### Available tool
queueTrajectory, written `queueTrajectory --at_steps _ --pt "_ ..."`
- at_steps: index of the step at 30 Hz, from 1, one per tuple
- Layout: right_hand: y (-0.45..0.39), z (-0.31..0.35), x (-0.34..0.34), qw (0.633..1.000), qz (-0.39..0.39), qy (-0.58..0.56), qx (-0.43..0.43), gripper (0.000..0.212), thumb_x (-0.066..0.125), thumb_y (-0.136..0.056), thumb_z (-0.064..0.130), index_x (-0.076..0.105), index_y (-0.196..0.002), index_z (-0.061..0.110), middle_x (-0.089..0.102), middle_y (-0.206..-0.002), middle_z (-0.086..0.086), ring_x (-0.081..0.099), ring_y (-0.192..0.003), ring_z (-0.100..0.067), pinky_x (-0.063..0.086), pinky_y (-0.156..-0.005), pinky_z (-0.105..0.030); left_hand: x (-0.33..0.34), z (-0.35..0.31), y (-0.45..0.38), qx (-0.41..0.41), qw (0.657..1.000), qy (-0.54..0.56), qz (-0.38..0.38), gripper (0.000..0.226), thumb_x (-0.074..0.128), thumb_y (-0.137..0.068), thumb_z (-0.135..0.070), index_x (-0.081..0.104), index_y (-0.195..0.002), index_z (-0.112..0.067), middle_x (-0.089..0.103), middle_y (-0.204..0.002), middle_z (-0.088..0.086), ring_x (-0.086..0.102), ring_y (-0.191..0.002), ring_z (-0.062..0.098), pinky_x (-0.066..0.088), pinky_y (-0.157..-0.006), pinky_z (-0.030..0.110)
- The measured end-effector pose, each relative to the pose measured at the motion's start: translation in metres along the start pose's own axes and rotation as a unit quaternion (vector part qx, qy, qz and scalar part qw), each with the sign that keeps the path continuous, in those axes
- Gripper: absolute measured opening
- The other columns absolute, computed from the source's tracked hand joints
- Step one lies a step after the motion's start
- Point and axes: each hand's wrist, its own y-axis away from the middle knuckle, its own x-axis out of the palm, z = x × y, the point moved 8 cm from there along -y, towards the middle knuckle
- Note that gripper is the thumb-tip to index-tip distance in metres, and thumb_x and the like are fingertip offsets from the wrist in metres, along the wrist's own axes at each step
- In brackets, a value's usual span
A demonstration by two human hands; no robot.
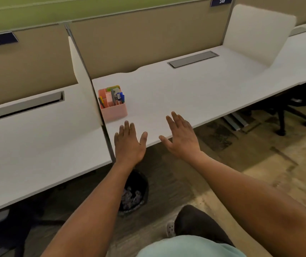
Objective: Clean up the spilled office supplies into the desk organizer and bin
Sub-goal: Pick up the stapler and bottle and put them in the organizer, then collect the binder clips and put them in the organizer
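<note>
A pink desk organizer (pixel 114 110) stands near the left end of the white desk (pixel 194 89), beside the divider. It holds pens, blue markers, a ruler and sticky notes. My left hand (pixel 129 143) is stretched out flat over the desk's front edge, fingers apart, holding nothing. My right hand (pixel 181 136) is held the same way to its right, also with nothing in it. Under the desk a black bin (pixel 139 186) stands on the floor with crumpled paper inside, partly hidden by my left forearm.
A white divider panel (pixel 85 86) separates this desk from the neighbouring desk (pixel 37 145) on the left. Grey cable trays (pixel 193 59) are set into the desks. An office chair base (pixel 293 115) stands under the desk at the right. My leg (pixel 196 223) is at the bottom.
</note>
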Motion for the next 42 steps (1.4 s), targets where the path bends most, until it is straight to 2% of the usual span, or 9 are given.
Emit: queueTrajectory --at_steps 9,14,19,25,30,32,36,40,42 --pt "0.078 -0.067 0.022 0.997 0.047 -0.027 0.049 0.075 0.030 -0.090 0.068 0.017 -0.149 0.024 0.015 -0.160 -0.002 0.013 -0.147 -0.021 0.017 -0.119 -0.042 0.045 -0.053 0.060 0.038 0.997 0.052 0.035 0.066 0.027 -0.099 -0.055 0.019 -0.153 -0.017 0.009 -0.164 0.004 0.005 -0.151 0.022 0.004 -0.122 0.043" --pt "0.118 -0.118 0.046 0.994 0.060 -0.055 0.066 0.061 0.048 -0.092 0.048 0.034 -0.143 0.020 0.032 -0.154 -0.005 0.026 -0.143 -0.022 0.026 -0.117 -0.041 0.104 -0.072 0.087 0.028 0.994 0.092 0.059 0.062 0.032 -0.101 -0.046 0.021 -0.153 -0.014 0.015 -0.163 0.005 0.009 -0.151 0.021 0.006 -0.123 0.040" --pt "0.155 -0.195 0.102 0.987 0.070 -0.106 0.099 0.050 0.057 -0.090 0.031 0.046 -0.136 0.015 0.043 -0.146 -0.007 0.038 -0.135 -0.024 0.034 -0.112 -0.039 0.198 -0.097 0.113 -0.009 0.989 0.121 0.088 0.056 0.045 -0.099 -0.035 0.036 -0.148 -0.009 0.030 -0.158 0.009 0.024 -0.147 0.024 0.018 -0.122 0.040" --pt "0.216 -0.268 0.215 0.963 0.165 -0.149 0.150 0.038 0.053 -0.092 0.024 0.051 -0.129 0.015 0.051 -0.134 -0.005 0.043 -0.125 -0.022 0.036 -0.104 -0.031 0.348 -0.101 0.161 -0.063 0.968 0.132 0.203 0.053 0.049 -0.097 -0.029 0.039 -0.146 -0.011 0.039 -0.154 0.006 0.032 -0.143 0.021 0.023 -0.119 0.032" --pt "0.263 -0.297 0.334 0.933 0.260 -0.182 0.168 0.030 0.052 -0.092 0.017 0.055 -0.122 0.012 0.053 -0.127 -0.006 0.056 -0.108 -0.025 0.048 -0.088 -0.033 0.463 -0.074 0.189 -0.121 0.959 0.124 0.225 0.042 0.056 -0.092 -0.022 0.054 -0.133 -0.013 0.058 -0.132 0.006 0.051 -0.122 0.023 0.036 -0.101 0.027" --pt "0.285 -0.309 0.393 0.918 0.302 -0.182 0.182 0.030 0.051 -0.093 0.015 0.056 -0.122 0.012 0.054 -0.124 -0.007 0.060 -0.099 -0.026 0.050 -0.081 -0.034 0.517 -0.058 0.196 -0.141 0.954 0.115 0.238 0.039 0.056 -0.092 -0.022 0.056 -0.130 -0.014 0.059 -0.129 0.004 0.051 -0.120 0.022 0.038 -0.100 0.027" --pt "0.329 -0.332 0.501 0.892 0.353 -0.178 0.218 0.030 0.050 -0.091 0.010 0.058 -0.119 0.006 0.059 -0.116 -0.015 0.062 -0.094 -0.032 0.051 -0.079 -0.035 0.623 -0.034 0.207 -0.150 0.944 0.103 0.274 0.034 0.056 -0.091 -0.020 0.059 -0.125 -0.012 0.059 -0.125 0.006 0.053 -0.118 0.024 0.044 -0.099 0.033" --pt "0.379 -0.362 0.600 0.868 0.372 -0.168 0.282 0.017 0.050 -0.090 0.006 0.061 -0.103 0.007 0.065 -0.095 -0.014 0.058 -0.075 -0.025 0.044 -0.064 -0.026 0.730 -0.018 0.223 -0.137 0.934 0.090 0.319 0.032 0.056 -0.091 -0.017 0.059 -0.122 -0.011 0.058 -0.121 0.007 0.054 -0.112 0.023 0.047 -0.096 0.036" --pt "0.402 -0.370 0.645 0.863 0.395 -0.150 0.278 0.013 0.049 -0.091 0.007 0.060 -0.098 0.008 0.066 -0.090 -0.012 0.054 -0.069 -0.021 0.039 -0.061 -0.022 0.778 -0.010 0.231 -0.127 0.930 0.085 0.334 0.030 0.056 -0.091 -0.015 0.060 -0.120 -0.011 0.057 -0.120 0.008 0.056 -0.109 0.025 0.049 -0.092 0.036"
